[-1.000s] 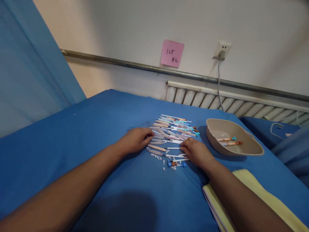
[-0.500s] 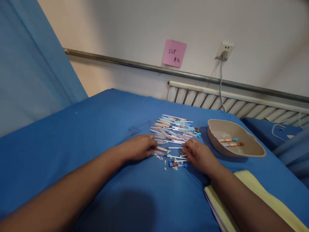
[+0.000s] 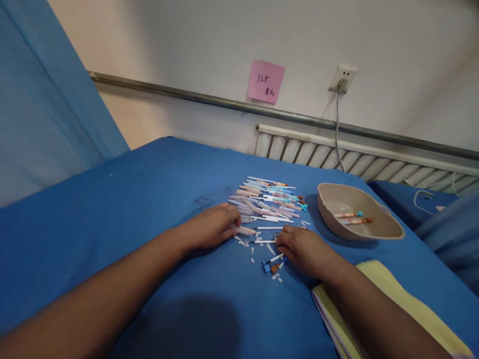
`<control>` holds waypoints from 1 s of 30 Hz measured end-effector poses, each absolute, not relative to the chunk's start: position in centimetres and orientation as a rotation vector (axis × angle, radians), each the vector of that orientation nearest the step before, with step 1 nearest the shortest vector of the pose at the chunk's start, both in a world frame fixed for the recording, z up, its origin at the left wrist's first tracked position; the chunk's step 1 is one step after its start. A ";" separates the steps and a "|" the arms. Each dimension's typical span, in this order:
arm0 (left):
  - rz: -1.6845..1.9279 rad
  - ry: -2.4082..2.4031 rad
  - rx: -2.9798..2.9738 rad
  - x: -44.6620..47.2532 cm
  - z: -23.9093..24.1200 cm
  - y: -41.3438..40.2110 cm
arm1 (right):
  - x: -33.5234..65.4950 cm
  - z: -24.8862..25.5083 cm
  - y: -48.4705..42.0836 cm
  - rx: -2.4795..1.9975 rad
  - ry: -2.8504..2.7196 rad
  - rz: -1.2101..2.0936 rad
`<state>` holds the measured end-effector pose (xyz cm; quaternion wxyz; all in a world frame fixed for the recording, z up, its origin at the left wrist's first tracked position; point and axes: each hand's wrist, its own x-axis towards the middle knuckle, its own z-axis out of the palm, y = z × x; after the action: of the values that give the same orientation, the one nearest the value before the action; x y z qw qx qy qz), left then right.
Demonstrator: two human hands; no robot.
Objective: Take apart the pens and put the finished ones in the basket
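My left hand (image 3: pixel 215 225) has its fingers closed on a pale pen barrel (image 3: pixel 245 231) whose tip points right. Opposite it, my right hand (image 3: pixel 305 248) is closed around the right end of a thin white pen refill (image 3: pixel 264 242) with a dark tip; its fingertips are partly hidden. Between the hands another white refill (image 3: pixel 271 228) lies on the blue sheet. Small white pieces (image 3: pixel 252 251) are scattered below. Blue (image 3: pixel 266 268) and brown pen toppers (image 3: pixel 275 269) lie near my right hand. Just beyond is a pile of pen parts (image 3: pixel 262 202).
A beige basin (image 3: pixel 327 212) at the right holds two pens (image 3: pixel 355 221). A folded yellow cloth (image 3: pixel 392 299) lies under my right forearm. Behind the blue-covered surface (image 3: pixel 160 184) are a radiator (image 3: pixel 292 147), a metal rail (image 3: pixel 209 99) and a plugged-in cable (image 3: pixel 338 129).
My right hand has moved slightly left and toward me, bringing a refill away from the left hand's barrel. The blue and brown toppers and nearby refills have shifted toward me. The view has tilted slightly.
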<state>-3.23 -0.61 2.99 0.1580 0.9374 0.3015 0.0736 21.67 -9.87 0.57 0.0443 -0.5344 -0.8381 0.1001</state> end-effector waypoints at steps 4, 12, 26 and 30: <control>0.319 0.899 2.669 -3.2 3.2 -0.7 | 22.0 0.5 -10.2 -1.550 -2.493 0.367; 0.601 0.890 2.568 -2.6 3.8 -1.3 | 22.1 0.9 -10.5 -1.480 -2.529 0.485; 0.568 0.819 2.155 -1.6 3.1 -1.7 | 21.4 0.5 -10.2 -1.483 -2.569 0.401; 0.560 0.832 2.147 -1.6 3.0 -1.7 | 21.0 0.7 -10.2 -1.511 -2.586 0.370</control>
<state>-1.56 -1.67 2.98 0.3766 0.8393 0.3253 0.2191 20.98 -10.24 0.67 0.0616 -0.4998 -0.8552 0.1224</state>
